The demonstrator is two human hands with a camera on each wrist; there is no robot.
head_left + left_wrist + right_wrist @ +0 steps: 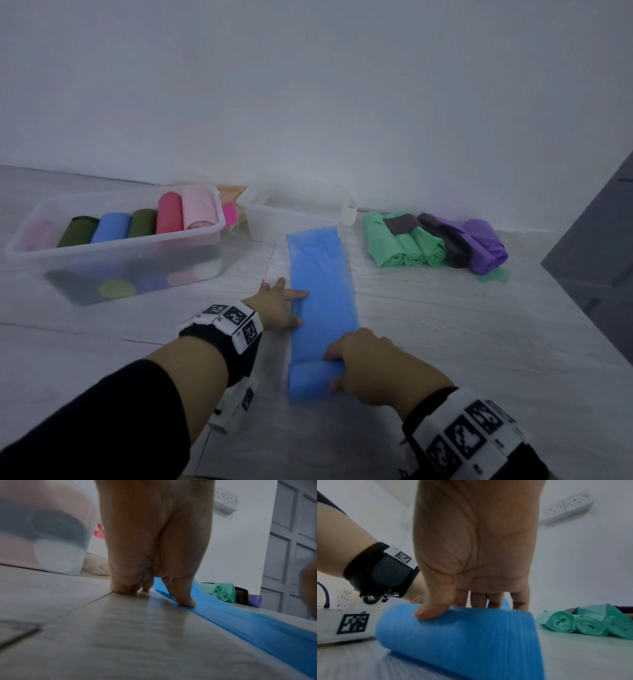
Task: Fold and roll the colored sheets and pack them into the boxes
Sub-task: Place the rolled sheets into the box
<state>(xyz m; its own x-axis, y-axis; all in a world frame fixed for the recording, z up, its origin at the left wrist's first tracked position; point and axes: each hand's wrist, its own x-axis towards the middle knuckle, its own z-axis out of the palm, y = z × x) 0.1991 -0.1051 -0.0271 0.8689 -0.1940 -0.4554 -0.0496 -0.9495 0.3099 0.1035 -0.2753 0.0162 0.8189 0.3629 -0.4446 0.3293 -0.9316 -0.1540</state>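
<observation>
A blue sheet (322,284), folded into a long strip, lies on the pale floor; in the left wrist view the blue sheet (240,619) runs flat past my thumb. Its near end is wound into a blue roll (308,377), seen close up as a blue roll (457,632) in the right wrist view. My right hand (370,359) grips that roll, thumb on the near side and fingers (494,600) over the far side. My left hand (279,305) lies flat at the strip's left edge, pressing it down. A clear box (191,236) at the left holds several coloured rolls.
A second clear box (270,226) stands just beyond the strip's far end. Green rolls (404,246), a dark brown roll (448,243) and a purple roll (486,246) lie at the right. Loose pink and beige sheets (229,212) sit between the boxes. A grey door (599,274) borders the right.
</observation>
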